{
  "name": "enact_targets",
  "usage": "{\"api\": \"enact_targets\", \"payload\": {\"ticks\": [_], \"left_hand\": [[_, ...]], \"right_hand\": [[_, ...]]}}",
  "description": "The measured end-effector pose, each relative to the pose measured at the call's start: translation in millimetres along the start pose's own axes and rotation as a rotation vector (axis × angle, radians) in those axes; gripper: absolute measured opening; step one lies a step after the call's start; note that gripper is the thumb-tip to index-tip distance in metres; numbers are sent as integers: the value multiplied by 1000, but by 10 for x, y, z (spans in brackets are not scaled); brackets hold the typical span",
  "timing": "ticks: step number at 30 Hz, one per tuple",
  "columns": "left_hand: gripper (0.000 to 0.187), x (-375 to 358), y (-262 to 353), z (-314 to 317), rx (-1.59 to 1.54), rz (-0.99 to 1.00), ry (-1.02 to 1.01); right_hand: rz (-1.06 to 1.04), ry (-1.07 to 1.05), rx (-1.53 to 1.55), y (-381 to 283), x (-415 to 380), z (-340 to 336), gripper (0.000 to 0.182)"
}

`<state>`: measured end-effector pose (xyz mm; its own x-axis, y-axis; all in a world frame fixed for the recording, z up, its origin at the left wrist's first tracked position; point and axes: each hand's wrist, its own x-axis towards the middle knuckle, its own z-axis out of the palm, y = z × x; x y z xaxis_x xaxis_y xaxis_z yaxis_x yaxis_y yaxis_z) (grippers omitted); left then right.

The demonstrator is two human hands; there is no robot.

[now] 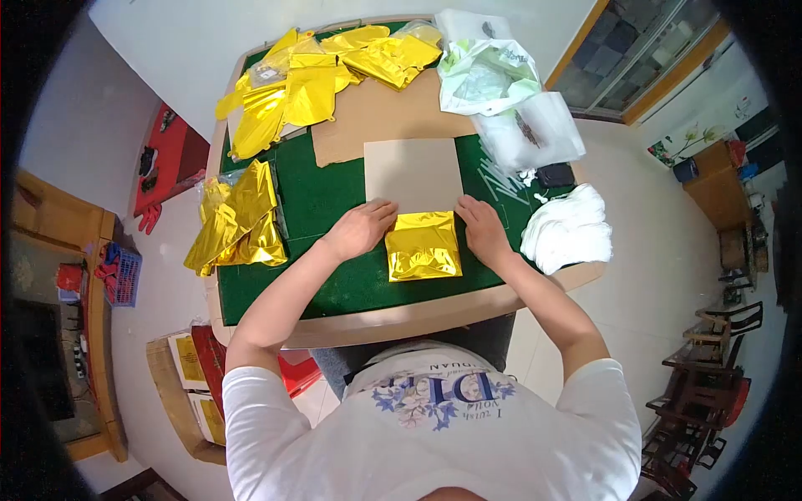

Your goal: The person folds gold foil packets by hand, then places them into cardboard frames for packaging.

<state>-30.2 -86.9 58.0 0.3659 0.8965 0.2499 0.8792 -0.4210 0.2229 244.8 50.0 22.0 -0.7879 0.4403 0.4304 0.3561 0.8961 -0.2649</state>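
A flat grey-brown cardboard sheet (413,171) lies in front of me on the green table top. Its near end meets a shiny gold foil piece (423,246), which lies flat and creased toward me. My left hand (368,227) is at the sheet's near left edge, fingers bent and pressed together against it beside the foil's upper corner. At the opposite edge my right hand (483,227) grips the near right side, fingertips on the cardboard and thumb low by the foil. Part of the sheet's near end is hidden by the foil.
Gold foil pieces pile up at the back left (288,100), with another heap (242,221) at the left edge. White plastic bags (489,75) lie at the back right. Nearer stand a stack of white cloth-like items (570,230), a black case (555,174) and thin pale sticks (501,182).
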Motion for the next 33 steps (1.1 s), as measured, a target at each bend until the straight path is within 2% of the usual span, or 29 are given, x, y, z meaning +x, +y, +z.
{"api": "enact_targets", "payload": {"ticks": [5,9,11,15,17,21,23,26,29,33], "left_hand": [[35,33,-15,-38,-52,16,-8],[33,54,-21,-53,-52,12,-29],[25,56,-42,-30,-13,38,15],[23,70,-42,-27,-11,39,6],[22,59,-43,-5,-18,38,35],[20,56,-43,7,-5,33,27],[18,58,-36,4,7,40,53],[18,70,-39,-1,-4,33,34],[19,73,-25,-26,-18,28,25],[20,68,-23,-22,-11,32,46]], "right_hand": [[-64,-107,-27,14,77,-78,43],[-127,-54,16,50,67,-32,42],[-111,-153,64,29,107,-132,42],[-111,-52,31,-104,28,-275,38],[512,-139,435,-321,-54,-418,34],[618,-154,554,-359,-310,-367,33],[852,-313,726,-452,-288,-483,38],[964,-427,900,-420,-295,-487,43],[997,-448,1078,-377,-297,-470,53],[936,-463,1136,-409,-272,-509,66]]}}
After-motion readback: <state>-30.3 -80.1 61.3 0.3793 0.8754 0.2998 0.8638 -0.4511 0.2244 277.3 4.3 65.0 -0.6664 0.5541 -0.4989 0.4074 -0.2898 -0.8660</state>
